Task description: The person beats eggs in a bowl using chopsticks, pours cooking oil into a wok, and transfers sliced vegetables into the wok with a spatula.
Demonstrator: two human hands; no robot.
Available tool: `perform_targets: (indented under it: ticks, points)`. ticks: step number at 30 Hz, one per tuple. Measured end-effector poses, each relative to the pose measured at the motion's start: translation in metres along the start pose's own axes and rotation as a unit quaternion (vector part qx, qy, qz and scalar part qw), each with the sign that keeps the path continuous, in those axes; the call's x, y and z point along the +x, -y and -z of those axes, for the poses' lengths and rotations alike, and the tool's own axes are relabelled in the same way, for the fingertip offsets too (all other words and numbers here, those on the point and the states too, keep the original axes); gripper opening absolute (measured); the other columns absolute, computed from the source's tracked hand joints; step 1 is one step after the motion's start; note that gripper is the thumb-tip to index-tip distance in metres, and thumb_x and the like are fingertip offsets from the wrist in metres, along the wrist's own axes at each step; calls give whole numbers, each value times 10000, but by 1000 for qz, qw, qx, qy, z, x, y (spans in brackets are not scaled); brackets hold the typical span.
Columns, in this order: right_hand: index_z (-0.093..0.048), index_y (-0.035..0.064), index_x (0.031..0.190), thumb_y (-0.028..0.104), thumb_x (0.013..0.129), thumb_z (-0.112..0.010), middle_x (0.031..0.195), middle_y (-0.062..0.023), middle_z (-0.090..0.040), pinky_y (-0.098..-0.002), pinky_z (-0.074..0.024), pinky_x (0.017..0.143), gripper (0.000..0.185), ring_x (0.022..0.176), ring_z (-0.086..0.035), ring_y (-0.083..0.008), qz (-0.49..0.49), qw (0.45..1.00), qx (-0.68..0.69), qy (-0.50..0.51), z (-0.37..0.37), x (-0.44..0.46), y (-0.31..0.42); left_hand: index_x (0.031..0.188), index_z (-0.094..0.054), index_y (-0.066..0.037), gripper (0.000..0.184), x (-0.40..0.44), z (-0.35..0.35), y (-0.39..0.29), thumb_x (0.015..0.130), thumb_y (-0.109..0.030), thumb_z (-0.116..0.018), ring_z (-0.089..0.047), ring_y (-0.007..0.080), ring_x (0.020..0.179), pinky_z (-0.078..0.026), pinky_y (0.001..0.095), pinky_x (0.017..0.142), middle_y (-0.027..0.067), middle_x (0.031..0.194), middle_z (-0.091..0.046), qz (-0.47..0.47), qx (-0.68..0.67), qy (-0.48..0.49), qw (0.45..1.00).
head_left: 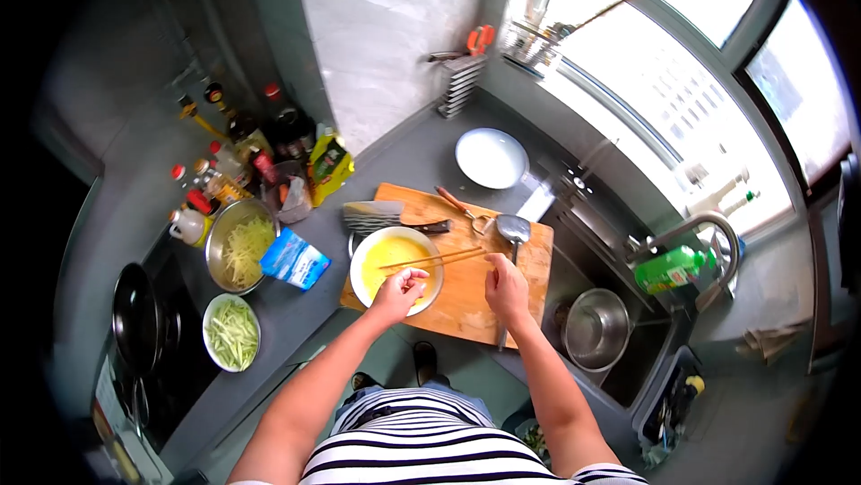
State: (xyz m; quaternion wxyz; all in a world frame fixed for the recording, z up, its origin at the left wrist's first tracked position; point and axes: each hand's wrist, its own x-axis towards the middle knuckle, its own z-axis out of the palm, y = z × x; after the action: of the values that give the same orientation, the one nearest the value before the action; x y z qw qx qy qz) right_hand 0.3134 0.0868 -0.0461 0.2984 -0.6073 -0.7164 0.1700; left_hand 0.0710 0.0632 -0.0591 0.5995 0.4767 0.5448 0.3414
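One white bowl (356, 256) of yellow liquid (384, 254) sat on the left side of the wooden board (531, 292), on the grey bench (296, 314). Two chopsticks (421, 261) lay slanted across the bowl, with their tips in or over the yellow liquid and their other ends close to the right hand (506, 289). The right hand was curled up small, but I could not tell if it gripped the sticks. The left hand (402, 295) was over the near edge of the bowl, its fingers bent and close together; I could not tell if it touched the rim. The step looked like mixing the runny yellow stuff. I thought the next move called for a good grip on the sticks and a steady bowl, without bumping the metal spatula (513, 228).
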Motion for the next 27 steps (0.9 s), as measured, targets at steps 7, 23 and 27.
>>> perform_targets:
  ticks: [7,23,27]
  points:
    - [-589,61,1107,104,785,-650,980,-137,-631,-374,-502,783,331,916,-625,-299,185,971,67,138,-38,48,94,1120,-571,-64,219,-38,57,20,911,-74,-503,-575,86,782,-484,240,669,24,870,-580,22,-12,-126,992]
    - [-571,69,1156,284,799,-651,923,-144,-668,-395,-511,738,424,854,-645,-317,276,822,132,480,-254,-27,292,1166,-550,-129,251,-282,231,117,927,-208,-549,-567,110,943,-465,269,736,8,1087,-589,90,-162,-516,836]
    - [-480,28,1268,261,850,-629,884,-182,-647,-337,-528,691,501,817,-673,-260,248,858,98,439,-323,-56,300,1264,-492,-125,369,-315,273,164,918,-231,-563,-557,163,1003,-474,316,807,49,1200,-548,116,-119,-567,807]
